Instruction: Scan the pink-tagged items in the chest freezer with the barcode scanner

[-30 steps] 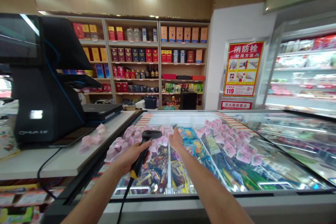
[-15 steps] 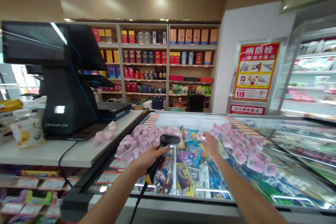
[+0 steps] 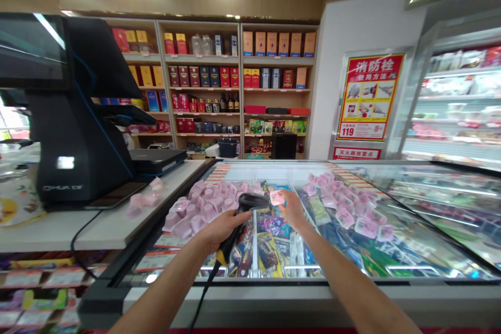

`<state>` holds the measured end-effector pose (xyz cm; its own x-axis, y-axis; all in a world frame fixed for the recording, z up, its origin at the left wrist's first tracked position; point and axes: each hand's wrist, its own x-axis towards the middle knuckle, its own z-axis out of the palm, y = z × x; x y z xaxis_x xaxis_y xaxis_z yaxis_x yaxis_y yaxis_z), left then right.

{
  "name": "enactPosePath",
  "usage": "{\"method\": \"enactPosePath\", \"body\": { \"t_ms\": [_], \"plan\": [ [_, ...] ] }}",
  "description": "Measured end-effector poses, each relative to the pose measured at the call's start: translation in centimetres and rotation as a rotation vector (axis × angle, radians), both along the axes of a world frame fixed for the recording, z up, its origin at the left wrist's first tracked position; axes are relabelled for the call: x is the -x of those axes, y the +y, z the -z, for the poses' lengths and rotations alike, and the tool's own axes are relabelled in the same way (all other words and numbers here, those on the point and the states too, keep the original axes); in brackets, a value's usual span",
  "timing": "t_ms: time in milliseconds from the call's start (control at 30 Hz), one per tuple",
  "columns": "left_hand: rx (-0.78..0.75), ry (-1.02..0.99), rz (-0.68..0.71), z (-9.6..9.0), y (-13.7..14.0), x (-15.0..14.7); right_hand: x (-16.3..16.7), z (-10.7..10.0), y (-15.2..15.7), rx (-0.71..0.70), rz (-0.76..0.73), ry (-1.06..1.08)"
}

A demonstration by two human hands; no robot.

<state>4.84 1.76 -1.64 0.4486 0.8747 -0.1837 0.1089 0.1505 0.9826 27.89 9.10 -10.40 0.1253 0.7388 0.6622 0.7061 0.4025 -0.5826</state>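
A black and yellow barcode scanner is gripped in my left hand, its head pointing right and its cable hanging down over the freezer edge. My right hand pinches a small pink cup just right of the scanner head, with a barcode label facing the scanner. Under both hands lies the glass top of a chest freezer. On the glass, left of the scanner, sits a pile of pink cups. Another group of pink cups, several with labels showing, lies to the right.
A black checkout terminal stands on the white counter at left, with a few loose pink cups beside it. Packaged frozen goods show through the glass. Shelves of boxed bottles line the back wall.
My right hand has moved left with the pink cup, bringing it close to the scanner head. My left hand still holds the scanner. The view has shifted slightly to the right.
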Motion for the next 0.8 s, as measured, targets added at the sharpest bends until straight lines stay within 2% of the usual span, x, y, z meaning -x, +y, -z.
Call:
{"method": "enactPosePath", "body": {
  "t_ms": [200, 367, 433, 567, 633, 700, 733, 800],
  "plan": [
    [-0.015, -0.011, -0.04, -0.4, 0.3, 0.7, 0.6, 0.0, 0.6, 0.025, 0.027, -0.02],
    [-0.011, -0.009, -0.094, -0.4, 0.8, 2.5, 2.9, 0.2, 1.8, 0.128, 0.105, 0.137],
    [0.015, -0.007, -0.123, -0.3, 0.8, 3.1, 4.4, 0.3, 2.4, 0.167, 0.073, 0.175],
    [0.041, -0.01, -0.13, -0.3, 0.6, 3.4, 6.2, -0.3, 2.9, 0.196, 0.018, 0.096],
    [0.035, -0.013, -0.129, -0.3, 0.5, 3.3, 6.4, -1.2, 1.8, 0.165, 0.056, 0.052],
    [0.037, -0.021, -0.128, -0.3, 0.6, 3.1, 7.1, -2.4, -0.8, 0.107, 0.008, 0.003],
    [0.032, -0.026, -0.131, -0.2, 0.7, 3.0, 7.6, -3.0, -2.6, 0.068, -0.072, -0.026],
    [0.007, -0.042, -0.143, 0.0, 0.9, 2.7, 9.3, -4.0, -6.8, 0.081, -0.363, -0.073]
  ]
}}
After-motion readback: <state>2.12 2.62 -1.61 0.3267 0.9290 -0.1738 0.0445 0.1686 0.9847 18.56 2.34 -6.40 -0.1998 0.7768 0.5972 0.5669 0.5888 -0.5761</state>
